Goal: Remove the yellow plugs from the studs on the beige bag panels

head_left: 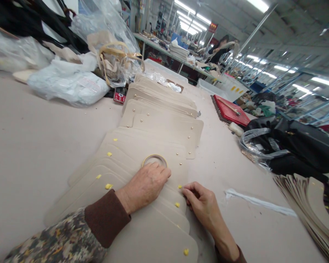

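Note:
My left hand [146, 184] rests over overlapping beige panels [142, 233], its curled fingers closed on the near side of a roll of tape [155, 157] with a yellow rim. To its right, my right hand [204, 204] has thumb and forefinger pinched at a small piece of yellow tape [180, 186] by the panels' right edge. Other yellow bits, such as one below [177, 205] and one at the left [109, 186], stick to the panels. Farther back, more beige panels with metal studs [167, 122] lie fanned out.
Plastic-wrapped bundles [68, 84] crowd the table's far left. On the right are a red slab [230, 109] with a stick on it, a black bag [298, 142], a white strip [260, 202] and a fanned stack of panels [304, 204]. A person [220, 51] stands in the background.

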